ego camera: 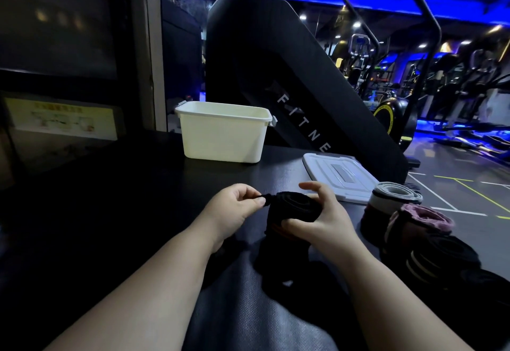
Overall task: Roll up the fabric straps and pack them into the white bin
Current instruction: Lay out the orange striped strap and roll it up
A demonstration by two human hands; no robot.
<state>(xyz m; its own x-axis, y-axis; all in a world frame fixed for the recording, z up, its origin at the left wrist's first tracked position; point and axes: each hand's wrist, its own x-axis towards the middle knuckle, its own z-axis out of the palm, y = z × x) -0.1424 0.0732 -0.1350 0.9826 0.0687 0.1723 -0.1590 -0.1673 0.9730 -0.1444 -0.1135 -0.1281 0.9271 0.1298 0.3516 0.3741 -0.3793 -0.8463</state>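
We judge the job to be about midway. Both our hands are on one black strap (292, 208), held just above the dark surface (138, 198) in front of us and well short of the bin (220, 135), which stands open at the far side. We see only the upper inside wall of the bin, so we cannot tell whether anything is packed in it. Its lid (339, 179) lies flat on the surface to the right of it.

On our right sit more straps that look rolled already but are not in the bin: a grey roll (394, 194) just beside the lid, a pink roll (422, 219) in front of that, and a dark striped roll (438, 259) nearer to us. So we judge the rolling to be well on, while packing these and the one in hand is left to do.

The black strap is mostly wound into a thick, soft coil, its layers showing as rings on top. The fingers of our right hand (323, 218) curl round the coil, thumb along the near side and the others arched over the far side. The fingers of our left hand (240, 201) pinch a small bunched end sticking out at the coil's left. Below the coil more dark cloth hangs to the surface, and against that dark ground we cannot tell how much is unwound
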